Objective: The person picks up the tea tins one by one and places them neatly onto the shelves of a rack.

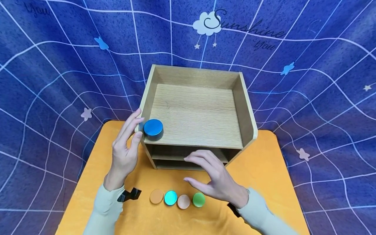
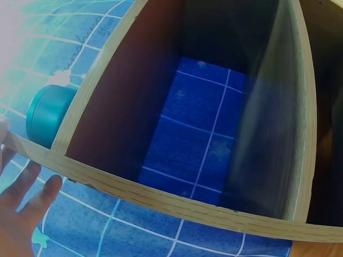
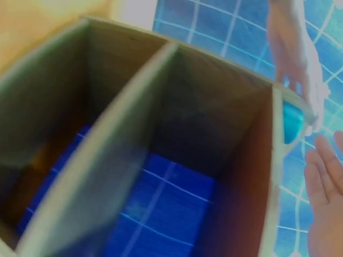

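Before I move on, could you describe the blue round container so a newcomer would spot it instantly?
Find the wooden shelf unit standing on the orange tabletop. On its top board, at the front-left corner in the head view, sits the blue round container. It alone is up there; the orange disc, turquoise disc, pinkish disc and green disc lie on the tabletop in front.

Bright head view — L-wrist w/ corner glare
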A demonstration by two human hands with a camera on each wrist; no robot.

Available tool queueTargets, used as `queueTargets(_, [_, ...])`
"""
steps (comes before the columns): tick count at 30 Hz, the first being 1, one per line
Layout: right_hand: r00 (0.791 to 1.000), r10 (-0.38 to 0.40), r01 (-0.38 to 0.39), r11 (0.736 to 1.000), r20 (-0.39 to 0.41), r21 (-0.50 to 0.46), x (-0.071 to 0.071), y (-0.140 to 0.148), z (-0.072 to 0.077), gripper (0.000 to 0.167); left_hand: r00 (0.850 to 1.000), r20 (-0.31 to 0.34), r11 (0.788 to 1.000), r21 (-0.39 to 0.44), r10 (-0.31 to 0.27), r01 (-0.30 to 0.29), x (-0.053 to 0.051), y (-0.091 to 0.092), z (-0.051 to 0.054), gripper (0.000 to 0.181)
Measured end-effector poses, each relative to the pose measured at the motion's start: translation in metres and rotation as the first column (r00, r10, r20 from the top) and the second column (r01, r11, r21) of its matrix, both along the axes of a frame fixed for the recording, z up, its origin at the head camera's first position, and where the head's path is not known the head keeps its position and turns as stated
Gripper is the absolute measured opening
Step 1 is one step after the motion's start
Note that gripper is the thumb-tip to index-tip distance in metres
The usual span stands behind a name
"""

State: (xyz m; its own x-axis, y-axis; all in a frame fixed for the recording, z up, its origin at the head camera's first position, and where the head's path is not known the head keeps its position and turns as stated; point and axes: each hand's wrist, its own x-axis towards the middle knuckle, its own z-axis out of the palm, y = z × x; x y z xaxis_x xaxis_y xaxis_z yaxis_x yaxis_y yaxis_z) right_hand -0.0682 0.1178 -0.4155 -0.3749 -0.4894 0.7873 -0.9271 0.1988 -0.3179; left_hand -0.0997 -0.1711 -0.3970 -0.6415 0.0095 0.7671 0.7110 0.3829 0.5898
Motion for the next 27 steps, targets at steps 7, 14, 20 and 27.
queueTargets(7, [0.999, -0.029, 0.027, 0.998, 0.029, 0.057, 0.017, 0.009, -0.027, 0.046, 1.0, -0.008, 1.0, -0.001, 0.012, -0.012, -0.004, -0.001, -0.006, 0.032])
queueTargets(14, [0.991, -0.063, 0.053, 0.995, 0.115, 0.086, 0.031, 0.017, -0.053, 0.047, 1.0, 0.004, 1.0, -0.004, 0.001, -0.001, -0.001, 0.0, -0.002, 0.033])
queueTargets(20, [0.965, -0.085, 0.06, 0.993, 0.249, 0.105, 0.042, 0.022, -0.082, 0.051, 1.0, 0.001, 1.0, 0.006, -0.003, 0.003, 0.001, 0.003, 0.002, 0.032])
queueTargets(27, [0.92, -0.163, 0.102, 0.977, 0.356, 0.186, 0.054, 0.029, -0.118, 0.057, 1.0, 0.002, 1.0, 0.01, 0.0, 0.0, 0.001, 0.003, 0.001, 0.034])
